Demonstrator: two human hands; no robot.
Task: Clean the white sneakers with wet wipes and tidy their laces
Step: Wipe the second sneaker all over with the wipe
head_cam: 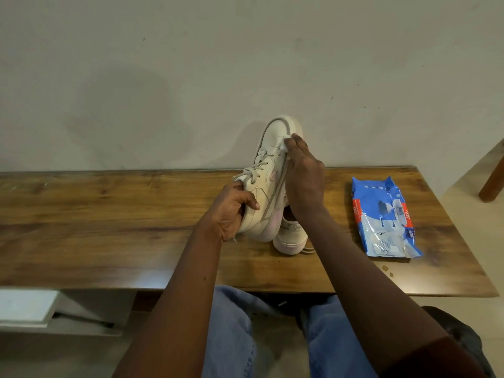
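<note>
A white sneaker (268,170) is held up off the wooden table (109,222), toe pointing up toward the wall. My left hand (231,211) grips it at the heel and collar. My right hand (302,173) presses a white wet wipe (285,144) against the sneaker's side near the toe, fingers curled over the wipe. The sneaker's laces (256,170) are threaded and hang loosely. A second white sneaker (290,236) lies on the table under my right wrist, mostly hidden.
A blue and red pack of wet wipes (384,219) lies on the table to the right. The table backs against a plain wall. A wooden furniture leg (491,184) stands at the far right. My knees in jeans are below the table's near edge.
</note>
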